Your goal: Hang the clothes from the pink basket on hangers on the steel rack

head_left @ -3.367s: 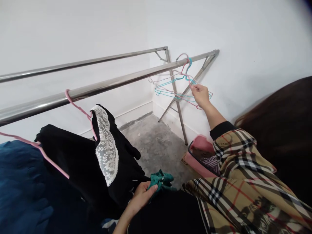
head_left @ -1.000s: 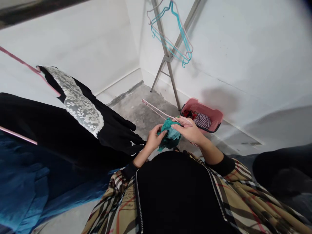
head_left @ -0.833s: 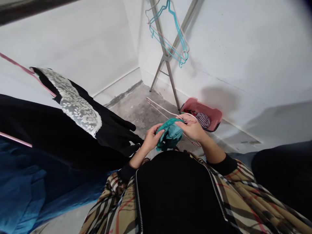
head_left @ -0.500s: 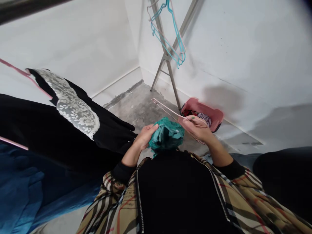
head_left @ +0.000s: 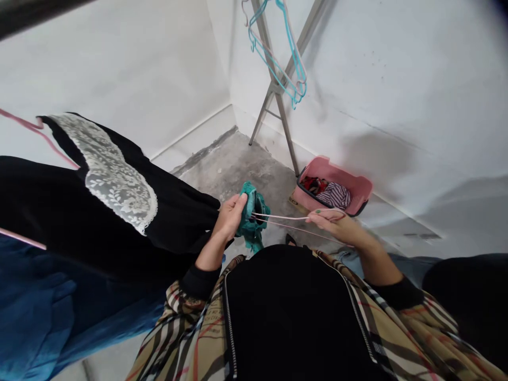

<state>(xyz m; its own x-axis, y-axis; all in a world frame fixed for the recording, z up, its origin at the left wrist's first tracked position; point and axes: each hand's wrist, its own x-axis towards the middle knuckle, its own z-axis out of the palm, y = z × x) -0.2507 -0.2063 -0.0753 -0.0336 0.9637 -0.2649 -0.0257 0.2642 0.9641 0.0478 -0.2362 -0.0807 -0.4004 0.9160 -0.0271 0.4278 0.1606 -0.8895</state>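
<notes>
My left hand grips a small teal lace garment in front of my chest. My right hand is closed on a thin pink wire hanger, whose left end runs into the teal garment. The two hands are apart, with the hanger stretched between them. A black garment with a white lace panel hangs on a pink hanger just left of my left hand.
A pink laundry basket with clothes stands on the concrete floor by the right wall. Teal and pink spare hangers hang on the metal rack's leg in the corner. A dark blue garment hangs at the lower left.
My right hand fetched a pink hanger from the rack and brought it to the teal garment. In the last half second the hands drew apart, the hanger's end going into the garment.
</notes>
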